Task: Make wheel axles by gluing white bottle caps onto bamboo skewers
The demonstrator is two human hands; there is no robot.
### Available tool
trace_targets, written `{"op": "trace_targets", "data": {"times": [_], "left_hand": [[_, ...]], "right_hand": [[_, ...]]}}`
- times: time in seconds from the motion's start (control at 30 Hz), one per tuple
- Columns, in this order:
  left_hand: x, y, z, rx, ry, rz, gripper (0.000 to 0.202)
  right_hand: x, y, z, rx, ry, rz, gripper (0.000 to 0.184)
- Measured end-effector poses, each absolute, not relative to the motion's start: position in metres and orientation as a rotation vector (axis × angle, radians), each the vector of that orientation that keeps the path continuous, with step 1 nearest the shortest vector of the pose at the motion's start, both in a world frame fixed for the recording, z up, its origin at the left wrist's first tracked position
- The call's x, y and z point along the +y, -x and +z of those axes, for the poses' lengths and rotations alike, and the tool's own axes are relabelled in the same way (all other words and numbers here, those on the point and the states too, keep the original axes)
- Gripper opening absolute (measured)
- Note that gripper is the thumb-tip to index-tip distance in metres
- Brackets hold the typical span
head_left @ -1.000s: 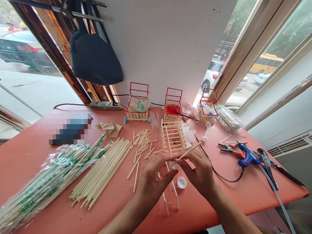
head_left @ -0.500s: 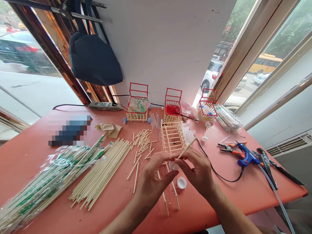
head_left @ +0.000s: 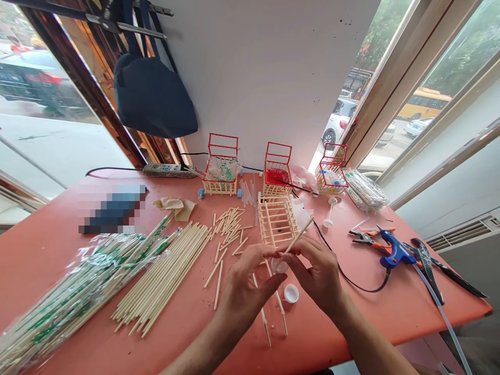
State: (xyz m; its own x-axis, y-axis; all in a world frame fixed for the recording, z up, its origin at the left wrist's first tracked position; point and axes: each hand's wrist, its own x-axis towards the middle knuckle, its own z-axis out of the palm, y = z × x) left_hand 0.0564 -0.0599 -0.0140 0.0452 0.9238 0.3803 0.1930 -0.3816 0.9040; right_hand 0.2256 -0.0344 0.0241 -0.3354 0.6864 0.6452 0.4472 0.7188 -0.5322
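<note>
My left hand (head_left: 244,284) and my right hand (head_left: 318,273) meet above the red table (head_left: 58,229), near its front edge. The left fingers pinch a small white plastic cap (head_left: 278,266). The right fingers hold a short bamboo stick (head_left: 299,235) whose lower end sits at the cap, its upper end slanting up to the right. A second white cap (head_left: 291,293) lies on the table just below my hands. A ladder-like bamboo frame (head_left: 276,220) lies just behind them.
Loose bamboo sticks (head_left: 167,276) and wrapped chopsticks (head_left: 74,291) fill the left. Three small red-framed stick carts (head_left: 275,169) stand at the back. A blue glue gun (head_left: 392,250), pliers (head_left: 365,237) and scissors (head_left: 429,260) lie at right. A dark bag (head_left: 154,96) hangs behind.
The stick in my right hand has tilted a little steeper, its upper end moving left and up. Both hands stay at the same spot.
</note>
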Motion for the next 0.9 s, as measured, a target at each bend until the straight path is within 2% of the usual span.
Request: {"op": "trace_targets", "data": {"times": [0.9], "left_hand": [[-0.0608,-0.0577,-0.0127,1.180,-1.575,1.318,0.021]], "right_hand": [[-0.0345,-0.2292,0.0232,-2.000,0.871,0.339,0.019]]}}
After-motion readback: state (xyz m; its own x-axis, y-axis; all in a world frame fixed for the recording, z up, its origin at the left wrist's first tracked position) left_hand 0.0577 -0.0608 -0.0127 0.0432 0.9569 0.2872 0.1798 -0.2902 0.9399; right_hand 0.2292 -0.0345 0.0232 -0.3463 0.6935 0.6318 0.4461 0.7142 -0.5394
